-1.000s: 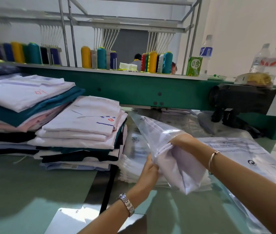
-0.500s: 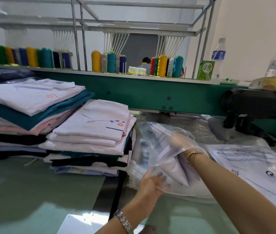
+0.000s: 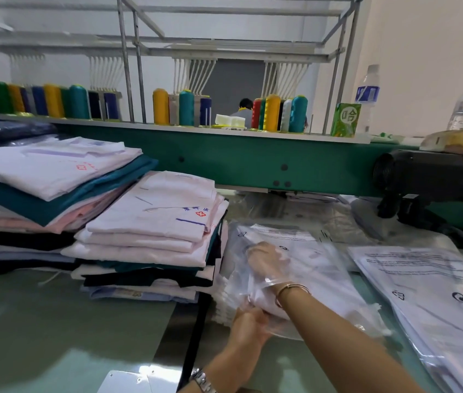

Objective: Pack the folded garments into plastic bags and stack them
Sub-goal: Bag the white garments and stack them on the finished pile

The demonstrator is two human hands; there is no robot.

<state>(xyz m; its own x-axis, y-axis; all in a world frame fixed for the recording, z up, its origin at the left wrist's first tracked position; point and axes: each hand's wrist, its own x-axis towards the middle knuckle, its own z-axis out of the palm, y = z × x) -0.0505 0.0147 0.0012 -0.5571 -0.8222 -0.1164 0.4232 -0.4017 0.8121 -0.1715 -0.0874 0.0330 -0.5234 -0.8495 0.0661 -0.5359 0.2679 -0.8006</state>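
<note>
The right hand point(image 3: 265, 260) is sunk to the wrist inside a clear plastic bag point(image 3: 318, 268) that lies just below the view's centre, toward 5 o'clock. It shows only through wrinkled film and motion blur, so whether its fingers are spread or curled on cloth cannot be told. A white garment point(image 3: 261, 301) is partly inside the bag under that wrist, its outline lost in the glare. At the bag's 7 o'clock the left hand point(image 3: 250, 326) pinches the open edge, its fingertips smeared behind the plastic. Its forearm is cut off by the bottom edge, where a wristwatch point(image 3: 200, 380) half shows. The bag rests on a pile of empty bags point(image 3: 222, 304), mostly covered. At its 9 o'clock, just beside the pile, stands a stack of folded garments point(image 3: 153, 219). A taller stack point(image 3: 48, 171) at 10 o'clock is clipped by the left edge. At 3 o'clock, packed bags point(image 3: 423, 285) run out of view, their print too small to read.
</note>
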